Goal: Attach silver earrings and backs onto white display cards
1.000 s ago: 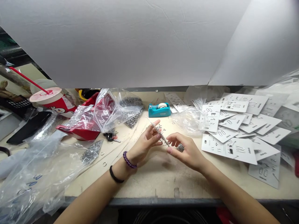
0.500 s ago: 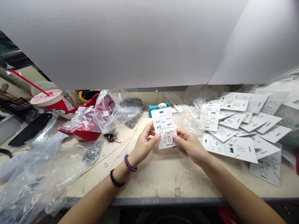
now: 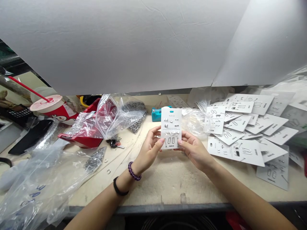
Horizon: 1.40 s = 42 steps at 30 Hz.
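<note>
Between my two hands a white earring card (image 3: 171, 128) is held upright above the table, its printed front towards me. Small studs sit on it in rows, with two long oval hoops near the bottom. My left hand (image 3: 151, 145) grips its lower left edge, thumb on the front and fingers behind. At the lower right edge my right hand (image 3: 193, 147) pinches it the same way. The fingers behind the card are partly hidden. A teal tape dispenser (image 3: 156, 115) stands just behind, partly covered by the card.
Many filled earring cards (image 3: 236, 150) lie in an overlapping pile on the right. Clear plastic bags (image 3: 45, 185) spread over the left, beside a red scoop-like tray (image 3: 80, 140) and a drink cup (image 3: 56, 108). Two small rings (image 3: 108, 171) lie on the table (image 3: 153, 188).
The card has turned from a slight tilt to nearly straight upright and shifted a little right and up. Both hands keep their hold on it.
</note>
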Motion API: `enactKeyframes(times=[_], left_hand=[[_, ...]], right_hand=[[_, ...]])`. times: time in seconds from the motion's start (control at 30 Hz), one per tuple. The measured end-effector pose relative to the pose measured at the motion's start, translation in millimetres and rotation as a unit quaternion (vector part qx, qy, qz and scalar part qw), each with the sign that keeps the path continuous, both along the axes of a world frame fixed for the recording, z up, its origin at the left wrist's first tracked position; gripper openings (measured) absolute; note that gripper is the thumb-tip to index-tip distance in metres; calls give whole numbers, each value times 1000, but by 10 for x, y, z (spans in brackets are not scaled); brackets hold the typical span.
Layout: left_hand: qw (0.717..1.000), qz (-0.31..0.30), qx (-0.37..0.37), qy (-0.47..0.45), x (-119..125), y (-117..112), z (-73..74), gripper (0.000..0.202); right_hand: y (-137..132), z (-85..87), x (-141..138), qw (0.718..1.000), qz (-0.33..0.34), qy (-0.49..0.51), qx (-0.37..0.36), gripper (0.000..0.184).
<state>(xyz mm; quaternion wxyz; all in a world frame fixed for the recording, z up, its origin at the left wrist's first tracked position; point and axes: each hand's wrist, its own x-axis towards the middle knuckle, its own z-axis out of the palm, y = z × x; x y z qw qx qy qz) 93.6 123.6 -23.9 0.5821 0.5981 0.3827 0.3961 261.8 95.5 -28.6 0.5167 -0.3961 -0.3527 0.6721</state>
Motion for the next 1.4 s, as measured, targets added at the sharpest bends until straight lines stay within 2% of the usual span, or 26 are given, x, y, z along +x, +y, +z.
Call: enactKeyframes(times=[0.07,0.2,0.47,0.63,0.77,1.0,1.2,1.4], left_hand=[[1000,2,3,4,-5,-2,-8,43],[1000,-3,10,22,-9,-6,-26,50],[999,-5,11,35,5,-12,-36,54],[998,-17,24,47,22,-54,-38,51],[997,-36,40,49,50,-91,-30,48],[997,-34,47,56,40,-73,-35,48],[999,-26,19,12,31,-62,-48,52],[999,-21,23,-8,59,-71,-69,49]], right_hand=[[-7,5,0,1000,-4,-3,-4,24],[-14,16,1,1000,-8,-18,-10,25],[-33,31,-20,996,-9,-85,37,34],[-65,-7,-60,985,-57,-146,74,37],[-88,-30,-83,976,-67,-189,83,44],[-96,7,-84,974,-50,-204,88,41],[-109,-27,-90,970,-39,-208,120,28],[-106,-41,-90,966,-38,-230,115,27]])
